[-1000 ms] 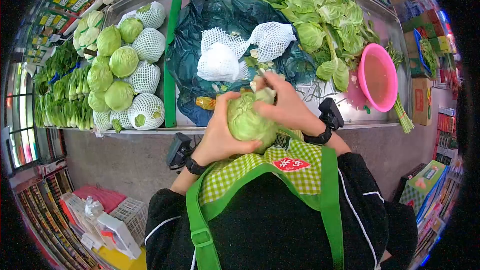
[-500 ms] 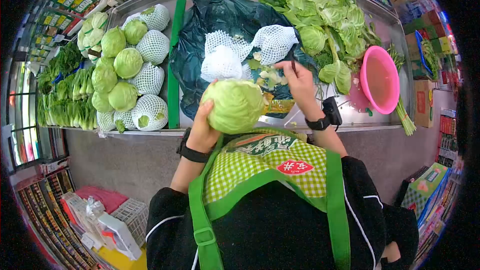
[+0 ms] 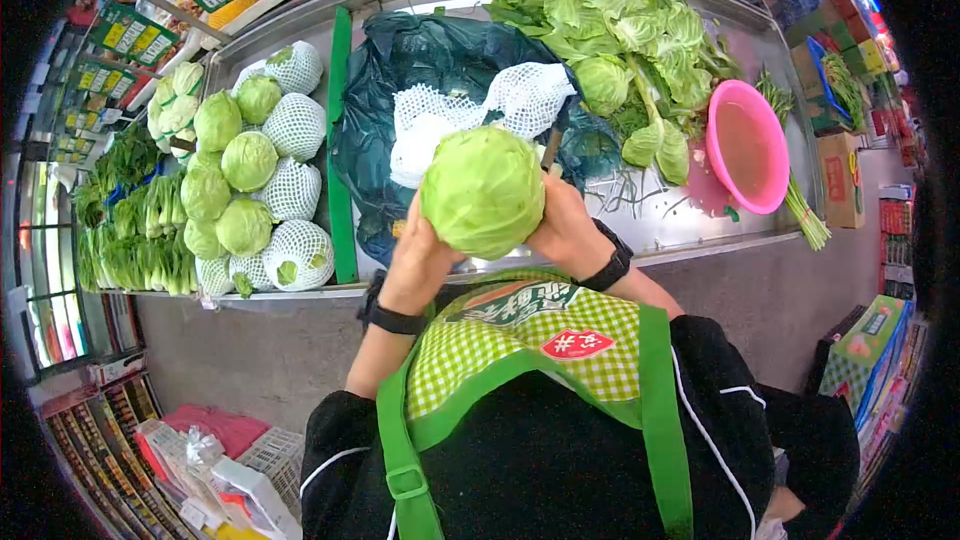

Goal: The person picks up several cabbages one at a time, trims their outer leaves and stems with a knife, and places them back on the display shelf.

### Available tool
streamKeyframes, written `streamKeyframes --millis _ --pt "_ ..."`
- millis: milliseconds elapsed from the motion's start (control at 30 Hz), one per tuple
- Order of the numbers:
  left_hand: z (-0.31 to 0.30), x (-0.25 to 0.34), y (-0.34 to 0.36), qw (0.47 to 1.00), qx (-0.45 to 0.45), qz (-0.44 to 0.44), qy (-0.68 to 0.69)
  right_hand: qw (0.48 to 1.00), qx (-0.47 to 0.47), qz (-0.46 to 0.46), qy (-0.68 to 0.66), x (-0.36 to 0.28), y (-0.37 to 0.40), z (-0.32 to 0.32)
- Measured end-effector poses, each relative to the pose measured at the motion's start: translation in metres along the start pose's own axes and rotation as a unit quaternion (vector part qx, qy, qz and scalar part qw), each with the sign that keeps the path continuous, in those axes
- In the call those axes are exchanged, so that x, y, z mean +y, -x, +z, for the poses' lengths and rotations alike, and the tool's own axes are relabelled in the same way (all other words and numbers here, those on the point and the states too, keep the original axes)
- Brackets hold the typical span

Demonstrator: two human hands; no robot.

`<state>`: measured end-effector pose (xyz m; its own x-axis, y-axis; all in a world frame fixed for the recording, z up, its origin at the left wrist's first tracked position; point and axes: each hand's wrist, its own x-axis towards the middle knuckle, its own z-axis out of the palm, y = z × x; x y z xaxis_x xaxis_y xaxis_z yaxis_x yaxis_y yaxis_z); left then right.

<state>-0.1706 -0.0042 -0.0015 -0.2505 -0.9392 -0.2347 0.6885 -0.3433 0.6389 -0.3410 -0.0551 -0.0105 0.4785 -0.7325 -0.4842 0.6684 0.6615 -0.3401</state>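
Note:
A round green cabbage (image 3: 483, 192) is held up in front of my apron, over the near edge of the counter. My left hand (image 3: 418, 258) wraps its lower left side. Against its right side rests my right hand (image 3: 568, 230), which also grips a thin dark tool (image 3: 552, 148), perhaps a knife; its blade is mostly hidden. Behind the cabbage, white foam nets (image 3: 530, 100) lie on a dark green plastic bag (image 3: 440, 40).
Cabbages (image 3: 249, 161), some in foam nets, are stacked left of a green divider (image 3: 341, 140). Loose leaves (image 3: 640, 30) pile up at the back right, near a pink basin (image 3: 748, 147). The counter's metal edge (image 3: 690, 246) runs before me.
My right hand has come in from the right to the cabbage's side. The cabbage has turned and sits slightly further right and higher. The whole view has shifted a little.

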Motion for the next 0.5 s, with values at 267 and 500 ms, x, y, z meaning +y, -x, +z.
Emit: streamKeyframes --millis 267,500 --pt "-0.002 0.004 0.002 0.985 -0.010 -0.043 0.167 0.880 0.088 -0.204 0.420 -0.001 0.022 0.008" --pt "-0.005 0.005 0.004 0.980 -0.013 -0.022 0.195 0.809 0.025 -0.366 0.460 -0.002 0.035 0.018"
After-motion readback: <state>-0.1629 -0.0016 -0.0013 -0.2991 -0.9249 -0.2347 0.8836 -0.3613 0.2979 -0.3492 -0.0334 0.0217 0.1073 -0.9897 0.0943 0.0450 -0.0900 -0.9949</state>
